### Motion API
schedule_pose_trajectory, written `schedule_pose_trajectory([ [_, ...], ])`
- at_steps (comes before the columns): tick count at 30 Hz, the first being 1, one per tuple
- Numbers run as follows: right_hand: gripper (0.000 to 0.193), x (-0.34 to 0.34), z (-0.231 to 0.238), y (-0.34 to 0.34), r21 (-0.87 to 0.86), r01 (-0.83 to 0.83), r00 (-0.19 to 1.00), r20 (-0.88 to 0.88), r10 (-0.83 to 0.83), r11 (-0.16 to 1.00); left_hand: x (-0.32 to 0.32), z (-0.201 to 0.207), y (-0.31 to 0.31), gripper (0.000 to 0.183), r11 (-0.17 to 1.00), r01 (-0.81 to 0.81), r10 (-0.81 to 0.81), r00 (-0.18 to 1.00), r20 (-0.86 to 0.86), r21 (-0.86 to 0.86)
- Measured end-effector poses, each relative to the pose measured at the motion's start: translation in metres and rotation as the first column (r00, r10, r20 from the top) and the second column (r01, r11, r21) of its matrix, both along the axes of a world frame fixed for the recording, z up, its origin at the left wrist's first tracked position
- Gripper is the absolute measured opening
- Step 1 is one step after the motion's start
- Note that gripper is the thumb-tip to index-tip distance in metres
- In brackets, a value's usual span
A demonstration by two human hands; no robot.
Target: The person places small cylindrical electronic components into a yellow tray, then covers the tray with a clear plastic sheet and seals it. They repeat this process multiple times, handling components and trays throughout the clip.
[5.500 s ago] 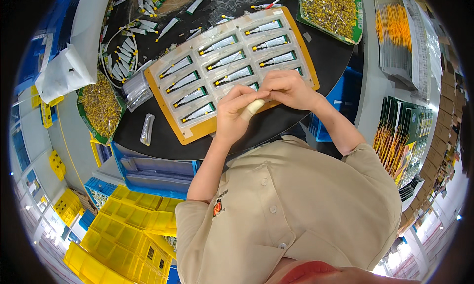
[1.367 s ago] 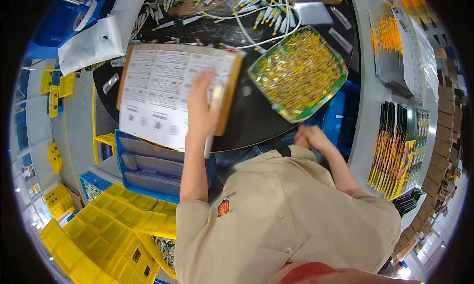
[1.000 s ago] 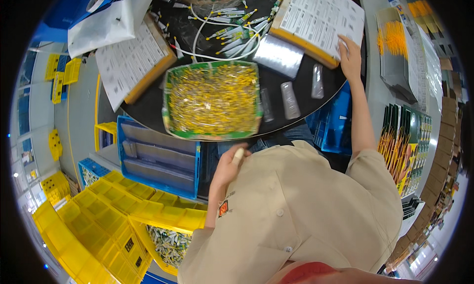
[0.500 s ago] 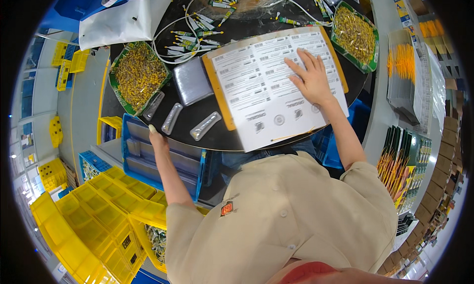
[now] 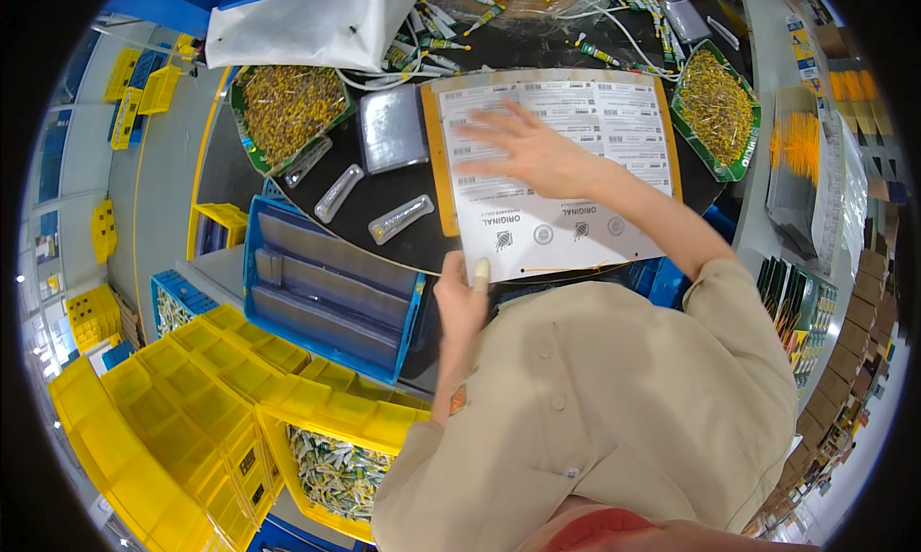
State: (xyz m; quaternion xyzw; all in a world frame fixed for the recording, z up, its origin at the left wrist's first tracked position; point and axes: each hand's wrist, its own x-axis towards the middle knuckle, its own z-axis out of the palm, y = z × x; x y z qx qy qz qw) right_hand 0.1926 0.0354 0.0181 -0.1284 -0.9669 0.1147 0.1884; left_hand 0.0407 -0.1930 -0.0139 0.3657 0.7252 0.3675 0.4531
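A white printed sheet with rows of label-like blocks lies over a yellow-brown board on the round black table. My left hand pinches the sheet's near left corner, its covered thumb on top. Spread and slightly blurred, my right hand is over the sheet's left half; whether it touches the paper I cannot tell. Left of the board are a stack of clear plastic pieces and clear blister shells, among them one shell near the table edge and another shell beside it.
Green trays of small yellow pieces stand left and right. Small tubes and a white cable lie at the back. Below left are a blue crate and yellow bins, one holding tubes.
My left hand has come from the table's left edge to the sheet's near left corner and gripped it. The right hand has swept left across the sheet. The view has shifted slightly.
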Motion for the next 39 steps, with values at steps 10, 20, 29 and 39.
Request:
schedule_pose_trajectory([
  [10,0.017,0.078,0.129,-0.019,0.372,0.003,1.0,0.013,-0.009,0.928,-0.102,-0.008,0.062,0.056,0.855,0.518,-0.301,0.448,-0.842,-0.03],
  [20,0.033,0.522,0.149,-0.309,-0.428,0.769,-0.625,-0.658,-0.42,-0.475,-0.264,-0.052,0.104,0.046,0.855,0.516,-0.306,0.576,-0.758,0.047],
  [29,0.047,0.659,0.053,-0.514,0.317,0.102,-0.995,0.017,-0.102,-0.943,-0.202,0.004,0.118,0.065,0.888,-0.041,0.333,0.744,-0.58,0.458],
  [39,0.043,0.24,0.031,-0.131,-0.951,0.236,0.576,-0.029,-0.817,0.2,0.096,0.054,0.143,0.014,0.56,0.188,-0.528,0.831,0.173,0.807],
])
